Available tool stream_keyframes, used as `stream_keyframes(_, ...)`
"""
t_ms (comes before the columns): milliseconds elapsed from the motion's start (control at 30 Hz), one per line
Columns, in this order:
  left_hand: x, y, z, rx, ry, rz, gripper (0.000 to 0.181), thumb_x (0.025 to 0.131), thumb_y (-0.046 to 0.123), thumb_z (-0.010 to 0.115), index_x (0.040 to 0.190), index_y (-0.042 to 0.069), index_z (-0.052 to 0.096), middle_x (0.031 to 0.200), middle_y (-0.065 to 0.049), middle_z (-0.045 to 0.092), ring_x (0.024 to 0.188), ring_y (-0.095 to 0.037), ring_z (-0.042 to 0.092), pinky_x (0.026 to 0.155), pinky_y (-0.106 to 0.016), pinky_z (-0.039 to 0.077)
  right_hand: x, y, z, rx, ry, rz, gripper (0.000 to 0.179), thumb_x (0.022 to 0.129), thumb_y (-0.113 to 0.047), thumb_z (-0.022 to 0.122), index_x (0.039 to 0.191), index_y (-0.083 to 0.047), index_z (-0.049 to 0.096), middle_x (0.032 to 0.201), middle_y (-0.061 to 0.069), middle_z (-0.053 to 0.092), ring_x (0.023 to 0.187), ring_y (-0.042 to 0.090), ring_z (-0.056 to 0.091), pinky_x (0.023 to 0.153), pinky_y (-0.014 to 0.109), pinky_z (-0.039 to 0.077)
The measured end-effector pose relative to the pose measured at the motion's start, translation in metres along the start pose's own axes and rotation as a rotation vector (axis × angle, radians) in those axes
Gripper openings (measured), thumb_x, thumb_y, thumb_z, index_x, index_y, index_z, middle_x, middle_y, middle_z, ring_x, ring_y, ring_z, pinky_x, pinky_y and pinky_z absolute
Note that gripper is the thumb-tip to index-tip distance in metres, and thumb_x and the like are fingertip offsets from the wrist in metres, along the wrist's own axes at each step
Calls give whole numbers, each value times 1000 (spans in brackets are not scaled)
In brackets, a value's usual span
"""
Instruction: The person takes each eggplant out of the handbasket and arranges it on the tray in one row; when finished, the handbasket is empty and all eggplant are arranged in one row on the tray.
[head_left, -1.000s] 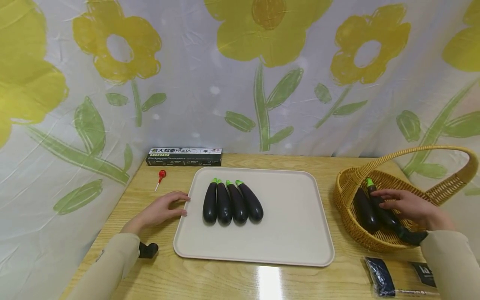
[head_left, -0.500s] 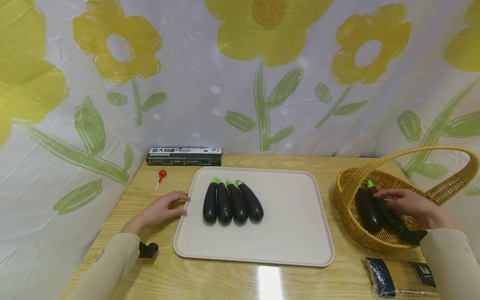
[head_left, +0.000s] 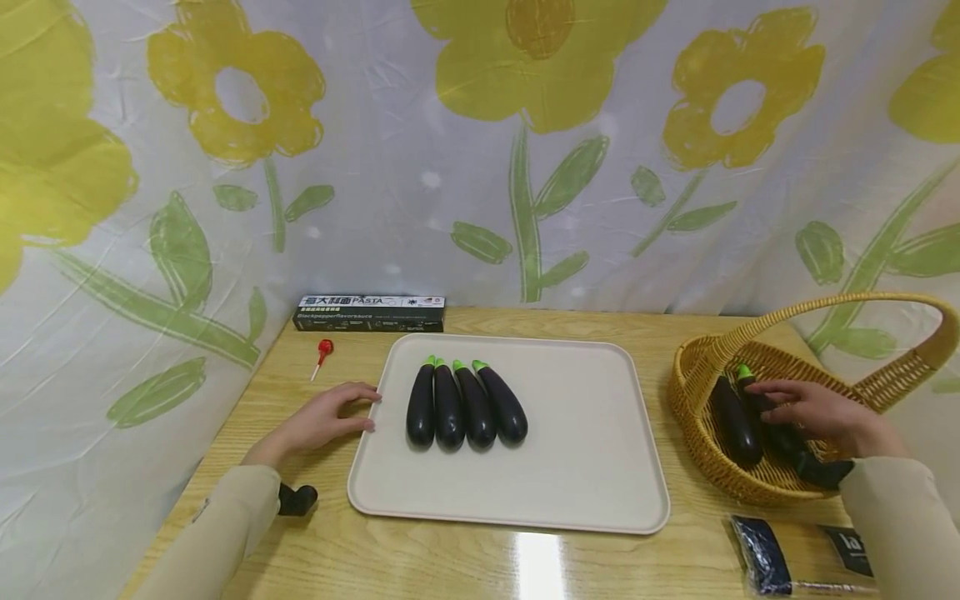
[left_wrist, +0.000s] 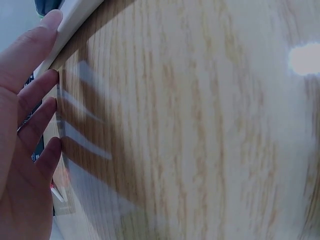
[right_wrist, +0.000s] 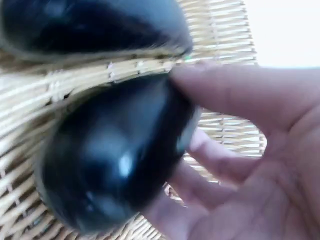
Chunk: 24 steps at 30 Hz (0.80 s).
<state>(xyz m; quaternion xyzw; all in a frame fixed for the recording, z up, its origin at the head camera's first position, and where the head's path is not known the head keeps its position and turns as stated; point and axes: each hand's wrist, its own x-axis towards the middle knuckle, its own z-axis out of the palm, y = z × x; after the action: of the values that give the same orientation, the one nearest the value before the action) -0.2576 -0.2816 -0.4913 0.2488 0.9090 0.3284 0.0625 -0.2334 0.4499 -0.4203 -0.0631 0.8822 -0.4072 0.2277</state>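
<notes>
Inside the wicker basket [head_left: 693, 417] at the right, my right hand [head_left: 813, 412] holds a dark eggplant [right_wrist: 120, 155], thumb on one side and fingers on the other. This eggplant's green stem end points away from me. A second eggplant [head_left: 735, 425] lies alongside, to its left. My left hand [head_left: 326, 421] rests its fingertips at the left rim of the cream tray [head_left: 585, 433], fingers loosely bent. On the tray's left half, several eggplants [head_left: 465, 408] lie side by side with their green ends toward the back.
A pasta box [head_left: 369, 315] stands at the back left, with a red lollipop [head_left: 324, 350] in front of it. The basket's tall handle [head_left: 847, 300] arches above my right hand. A clear plastic packet [head_left: 802, 558] lies in front of the basket, partly under my right sleeve.
The two eggplants in the basket have shifted slightly, and my right hand's fingers have adjusted around the one they hold. My left hand and the tray have stayed put.
</notes>
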Motion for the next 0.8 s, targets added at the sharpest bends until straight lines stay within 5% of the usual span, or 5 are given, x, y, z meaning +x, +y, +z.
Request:
stream_keyframes(67,0,0,0,1,-2,-3,40,89,28,73,124,10,64,133,-13,57,128,-37,47,109,-57,34,-1,-1,0,138,-41,22,50,100,-15,55,144,3,39,145,42,25,108,13,56,81,37,55)
stream_keyframes(233,-1,2,0,-5,4,0,40,89,27,73,123,9,64,132,-14,58,128,-37,47,109,-56,34,0,2,-1,111,-40,-22,45,102,-11,48,143,6,40,144,42,27,104,-4,52,82,28,53)
stream_keyframes(433,0,2,0,-6,11,11,39,89,26,74,122,8,64,131,-14,58,127,-37,48,108,-55,35,-3,6,-5,-29,74,26,41,101,-6,46,137,12,46,141,40,35,105,14,55,76,30,54)
stream_keyframes(567,-1,1,0,-5,9,14,39,89,27,73,122,9,64,131,-14,58,127,-37,48,108,-55,35,-4,8,-7,-65,95,57,40,102,-8,46,136,12,47,140,41,37,100,12,55,73,31,55)
stream_keyframes(800,-1,3,0,3,22,27,37,88,24,74,120,9,65,130,-15,59,126,-38,49,106,-57,36,-3,7,-7,-209,25,-106,43,92,-10,65,129,8,56,130,43,44,102,20,57,72,27,54)
